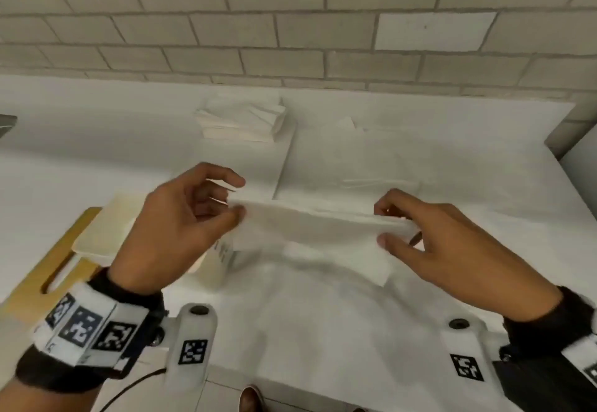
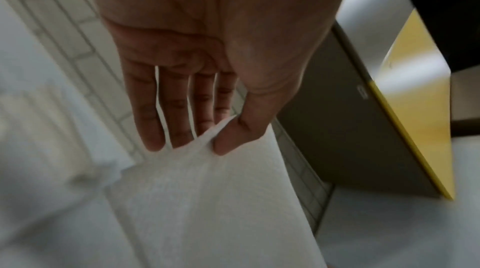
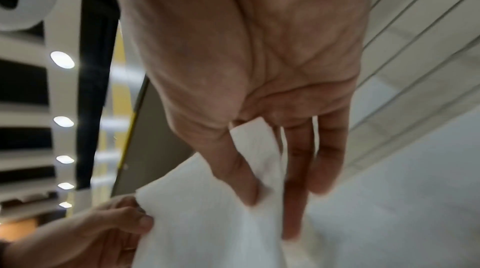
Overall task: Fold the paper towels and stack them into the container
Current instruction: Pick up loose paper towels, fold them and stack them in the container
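Note:
A white paper towel (image 1: pixel 310 227) is stretched in the air between both hands, above the white counter. My left hand (image 1: pixel 237 210) pinches its left edge between thumb and fingers; the left wrist view shows the thumb (image 2: pixel 228 141) pressed on the paper towel (image 2: pixel 207 200). My right hand (image 1: pixel 387 234) pinches the right edge, and the right wrist view shows its thumb (image 3: pixel 244 182) on the paper towel (image 3: pixel 207 221). A cream container (image 1: pixel 106 227) sits on a yellow board under my left forearm, partly hidden. A stack of folded towels (image 1: pixel 242 117) lies at the back.
Flat unfolded sheets (image 1: pixel 371 153) lie on the counter (image 1: pixel 97 159) at back right. The yellow cutting board (image 1: pixel 42 269) hangs over the near left edge. A brick wall (image 1: pixel 290 24) bounds the back. White mounts with markers (image 1: pixel 193 344) stand at the near edge.

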Action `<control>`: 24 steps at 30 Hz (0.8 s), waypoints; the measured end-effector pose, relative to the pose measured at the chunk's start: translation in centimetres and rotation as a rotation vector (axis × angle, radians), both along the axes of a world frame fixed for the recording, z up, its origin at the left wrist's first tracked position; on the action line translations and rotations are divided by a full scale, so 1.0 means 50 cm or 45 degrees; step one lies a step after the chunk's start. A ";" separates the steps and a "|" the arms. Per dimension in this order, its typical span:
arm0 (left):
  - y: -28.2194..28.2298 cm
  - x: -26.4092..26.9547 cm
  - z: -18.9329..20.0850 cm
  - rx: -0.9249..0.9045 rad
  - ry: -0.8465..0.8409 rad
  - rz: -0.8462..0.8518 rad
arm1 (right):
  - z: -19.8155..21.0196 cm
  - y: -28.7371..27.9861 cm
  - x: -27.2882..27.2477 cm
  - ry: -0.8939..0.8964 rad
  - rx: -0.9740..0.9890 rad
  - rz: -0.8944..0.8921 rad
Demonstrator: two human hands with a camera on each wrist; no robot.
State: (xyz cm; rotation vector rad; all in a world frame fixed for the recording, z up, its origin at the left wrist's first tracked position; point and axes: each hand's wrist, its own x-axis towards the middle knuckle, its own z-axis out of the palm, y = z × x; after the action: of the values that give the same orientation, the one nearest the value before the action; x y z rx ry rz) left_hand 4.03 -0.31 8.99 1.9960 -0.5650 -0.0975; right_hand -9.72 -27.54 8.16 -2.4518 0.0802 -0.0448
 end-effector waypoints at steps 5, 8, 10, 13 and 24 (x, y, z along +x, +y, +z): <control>0.223 0.176 0.067 0.321 -0.103 0.359 | 0.047 0.209 0.224 -0.168 0.129 0.208; 0.331 0.247 0.029 0.697 -0.089 0.350 | -0.003 0.344 0.330 -0.093 -0.133 0.317; 0.361 0.271 -0.016 0.831 -0.079 0.218 | -0.042 0.402 0.366 -0.019 -0.398 0.345; 0.360 0.292 -0.081 1.054 -0.155 -0.026 | -0.077 0.446 0.382 0.217 -0.651 0.342; 0.307 0.290 -0.109 1.598 -0.735 -0.632 | -0.136 0.500 0.416 0.497 -1.024 0.286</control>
State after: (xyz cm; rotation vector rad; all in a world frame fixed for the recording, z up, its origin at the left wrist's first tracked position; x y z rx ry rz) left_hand 18.54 15.03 3.55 3.0469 -1.6669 -0.2159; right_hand 11.06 -2.55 1.35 -3.2172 -0.0574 0.6122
